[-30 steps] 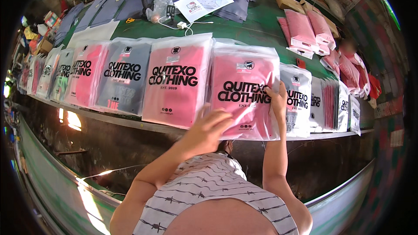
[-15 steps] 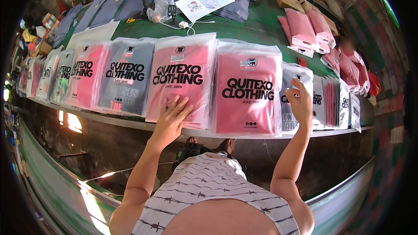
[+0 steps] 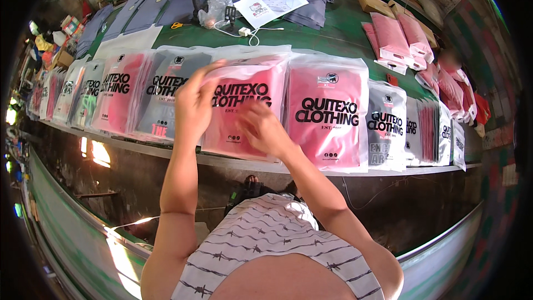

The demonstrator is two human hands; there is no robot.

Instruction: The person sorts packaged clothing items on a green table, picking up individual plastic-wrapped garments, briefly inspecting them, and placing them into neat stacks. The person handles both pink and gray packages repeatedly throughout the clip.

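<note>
Plastic over the pink pack (image 3: 241, 86) looks smooth and glossy, so slipping is probably the first thing to watch. This pack stands in the long row at the near side of the green tabletop (image 3: 338, 36), between a dark grey pack (image 3: 161, 103) on its left and a second pink pack (image 3: 327, 133) on its right.

The left hand (image 3: 194, 103) is cupped at its upper left corner, thumb and fingers apart; whether any film is caught between them I cannot tell. The right hand (image 3: 260, 128) lies over the lower front with loosely bent fingers, blurred, so I cannot tell whether it pinches the bag or only brushes it.

The lower ends of the packs reach the tabletop's near edge, with open floor (image 3: 322, 186) beneath. A pull toward the body, made with a light hold, could tip the pack over that edge. The left hand also overlaps the grey pack, and a sideways sweep there might drag that one askew. If several bags lie under the pink front one, as the layered edges suggest, film clinging to film could bring a lower bag along. Pressing hard on the soft middle could crease the folded cloth inside, and fingertips snagging the thin film might tear it.
</note>
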